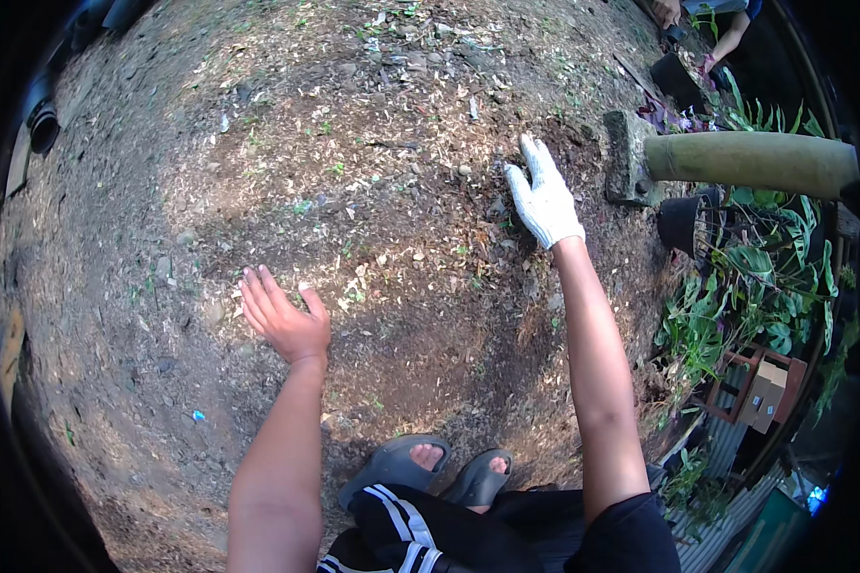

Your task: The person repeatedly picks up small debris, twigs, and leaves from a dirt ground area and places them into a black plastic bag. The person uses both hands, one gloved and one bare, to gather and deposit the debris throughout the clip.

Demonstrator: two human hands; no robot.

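Over bare soil strewn with dry leaf bits (401,229), my left hand (287,315) is ungloved, its thumb spread from the fingers, with nothing in it. My right hand (543,197) wears a white knitted glove and stretches farther forward, near a concrete footing (627,157). The gloved thumb stands apart from the fingers, and no object shows in the hand. Whether either hand touches the ground I cannot tell. My feet, in dark grey slides (401,465), are at the bottom of the view.
A thick bamboo post (752,163) rises from the footing. Black plant pots (681,223) and leafy plants (752,265) line the right side, with cardboard boxes (763,394) beyond. Another person's hand (666,13) is at the top right. Black pots (43,122) lie at the far left.
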